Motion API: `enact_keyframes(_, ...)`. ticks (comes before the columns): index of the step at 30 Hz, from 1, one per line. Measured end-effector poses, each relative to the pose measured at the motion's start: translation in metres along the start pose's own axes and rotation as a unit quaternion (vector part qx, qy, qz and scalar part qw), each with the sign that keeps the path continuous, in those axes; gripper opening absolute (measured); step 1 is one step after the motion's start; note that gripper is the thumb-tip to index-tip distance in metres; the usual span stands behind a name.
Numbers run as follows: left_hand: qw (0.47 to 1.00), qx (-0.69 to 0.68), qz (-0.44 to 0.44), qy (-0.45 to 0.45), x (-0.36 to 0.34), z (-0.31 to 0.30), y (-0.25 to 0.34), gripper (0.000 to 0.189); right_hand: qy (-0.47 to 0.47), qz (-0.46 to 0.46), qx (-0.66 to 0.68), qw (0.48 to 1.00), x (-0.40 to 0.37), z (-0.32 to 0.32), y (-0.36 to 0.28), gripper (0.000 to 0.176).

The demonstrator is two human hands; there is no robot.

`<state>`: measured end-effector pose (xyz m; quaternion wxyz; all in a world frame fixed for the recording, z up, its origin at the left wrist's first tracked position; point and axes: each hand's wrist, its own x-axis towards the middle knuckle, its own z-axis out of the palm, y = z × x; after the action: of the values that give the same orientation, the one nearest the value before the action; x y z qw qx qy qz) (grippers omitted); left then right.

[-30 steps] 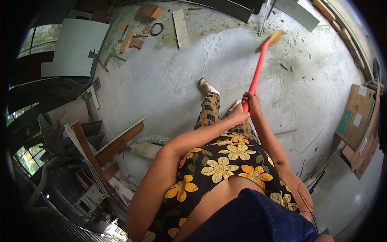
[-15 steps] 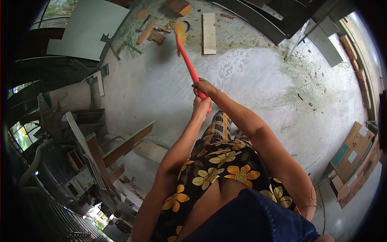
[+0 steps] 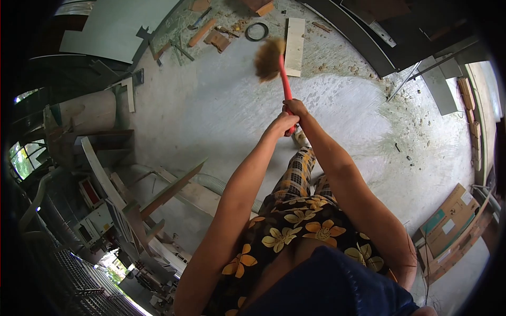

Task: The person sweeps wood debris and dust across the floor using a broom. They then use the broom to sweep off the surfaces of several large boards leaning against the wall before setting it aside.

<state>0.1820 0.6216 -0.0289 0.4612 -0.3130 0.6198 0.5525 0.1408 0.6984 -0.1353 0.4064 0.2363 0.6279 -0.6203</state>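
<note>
Both of my hands are wrapped around the red handle of a broom (image 3: 285, 81). My left hand (image 3: 284, 124) grips the lower end, closest to my body. Just above it, my right hand (image 3: 296, 107) is closed on the same handle, and the two hands nearly meet. The brown bristle head (image 3: 269, 60) fans out to the left, low over the concrete floor (image 3: 211, 108). It overlaps the left edge of a pale wooden board (image 3: 294, 48) in this view.
A black ring (image 3: 257, 32) lies beyond the bristles, near wood scraps (image 3: 217, 40) and debris. Leaning planks (image 3: 171, 189) and a grey hose (image 3: 211, 182) are at my left. Flattened cardboard (image 3: 448, 224) leans at the right. Dark panels (image 3: 353, 31) stand at the far right.
The broom head has swung right toward the pale board, its bristles now spread out to the left. Both hands have moved right and slightly forward, still gripping the handle. The black ring shows more fully.
</note>
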Motion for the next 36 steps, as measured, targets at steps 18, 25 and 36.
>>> enact_keyframes(18,0.973,0.215,0.08,0.014,-0.016,0.065,0.031,0.019,0.034,-0.022,0.064,0.997,-0.052,-0.071,-0.01,0.016)
enact_keyframes(25,0.965,0.202,0.166,0.027,-0.09,0.073,-0.014,0.026,0.123,-0.097,0.29,0.944,-0.155,-0.038,-0.001,0.017)
enact_keyframes(36,0.908,0.326,0.125,0.23,0.015,0.114,0.154,0.067,-0.134,-0.108,0.295,0.94,-0.014,-0.136,-0.129,0.013)
